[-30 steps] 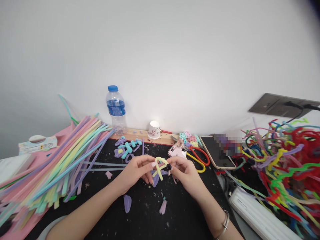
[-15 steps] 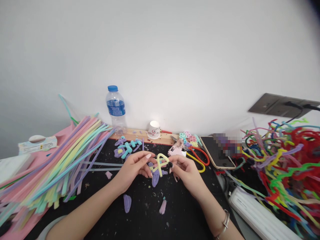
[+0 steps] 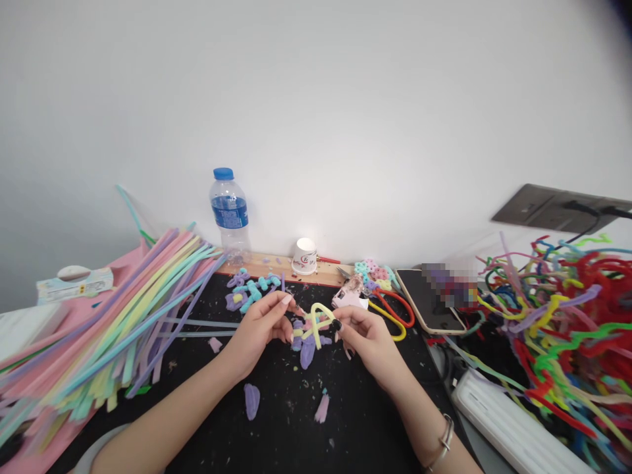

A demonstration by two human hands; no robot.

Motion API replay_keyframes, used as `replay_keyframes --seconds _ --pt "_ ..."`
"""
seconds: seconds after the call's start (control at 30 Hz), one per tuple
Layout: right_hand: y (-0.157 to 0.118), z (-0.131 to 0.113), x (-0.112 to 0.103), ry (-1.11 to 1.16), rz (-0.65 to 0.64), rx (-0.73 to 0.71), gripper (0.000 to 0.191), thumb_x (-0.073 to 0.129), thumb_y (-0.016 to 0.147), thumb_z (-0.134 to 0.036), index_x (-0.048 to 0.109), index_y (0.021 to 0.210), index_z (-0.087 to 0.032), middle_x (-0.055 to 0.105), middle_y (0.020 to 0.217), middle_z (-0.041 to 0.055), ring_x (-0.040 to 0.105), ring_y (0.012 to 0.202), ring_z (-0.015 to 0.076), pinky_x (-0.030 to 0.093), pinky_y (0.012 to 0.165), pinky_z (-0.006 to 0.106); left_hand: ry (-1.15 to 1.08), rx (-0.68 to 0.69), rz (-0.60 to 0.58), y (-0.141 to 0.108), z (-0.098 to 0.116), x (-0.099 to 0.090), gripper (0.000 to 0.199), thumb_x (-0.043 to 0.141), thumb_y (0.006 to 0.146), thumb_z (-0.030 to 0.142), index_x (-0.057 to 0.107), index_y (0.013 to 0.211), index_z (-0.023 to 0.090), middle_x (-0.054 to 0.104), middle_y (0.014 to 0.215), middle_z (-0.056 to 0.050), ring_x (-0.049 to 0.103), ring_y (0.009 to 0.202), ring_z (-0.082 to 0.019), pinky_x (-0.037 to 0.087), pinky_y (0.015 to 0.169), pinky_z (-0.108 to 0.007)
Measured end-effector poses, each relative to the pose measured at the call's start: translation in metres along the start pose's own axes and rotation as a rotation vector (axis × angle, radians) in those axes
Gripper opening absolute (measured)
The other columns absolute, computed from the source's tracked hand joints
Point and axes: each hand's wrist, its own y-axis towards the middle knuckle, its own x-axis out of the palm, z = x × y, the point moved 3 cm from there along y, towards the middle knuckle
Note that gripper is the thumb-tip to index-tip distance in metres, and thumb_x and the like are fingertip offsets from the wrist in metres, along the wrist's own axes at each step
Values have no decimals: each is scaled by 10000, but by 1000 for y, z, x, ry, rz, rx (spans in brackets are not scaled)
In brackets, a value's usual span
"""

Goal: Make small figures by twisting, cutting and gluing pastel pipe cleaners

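My right hand (image 3: 365,336) pinches a yellow pipe cleaner (image 3: 316,326), bent into a narrow loop with crossing ends. Its fingertips close on the loop's right side. Left of the loop is my left hand (image 3: 269,320), apart from it, with fingers loosely curled and parted and nothing plainly held. Behind and below the yellow loop lie purple fuzzy petals (image 3: 307,352) and pinkish pieces, partly covered by it. Nearer me on the black mat (image 3: 286,421) are a loose purple petal (image 3: 251,401) and a small pink tassel-like piece (image 3: 322,408).
Straight pastel pipe cleaners (image 3: 123,316) are heaped left, tangled bright ones (image 3: 567,342) right. A water bottle (image 3: 230,214) and paper cup (image 3: 305,257) stand by the wall. Scissors with red and yellow handles (image 3: 395,306), a phone (image 3: 419,303) and a white power strip (image 3: 513,421) lie right.
My left hand has drawn back slightly left, away from the yellow pipe cleaner. The right hand and the loop have stayed almost still.
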Motion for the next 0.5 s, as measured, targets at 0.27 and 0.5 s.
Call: replay_keyframes --seconds 0.27,0.5 --pt "0 -1 2 9 -13 -10 231 644 749 -335 630 889 -152 538 602 -31 418 459 72 336 433 203 399 71 -188 -5 -1 12 271 586 780 400 603 898 157 581 666 7 521 498 -99 410 480 -204" --pt "-1 -4 5 -15 -62 -4 206 640 759 -320 632 874 -149 517 582 -41 416 476 73 331 448 203 415 88 -243 -6 -4 12 265 552 806 368 602 673 145 551 607 11 486 466 -86 426 483 -209"
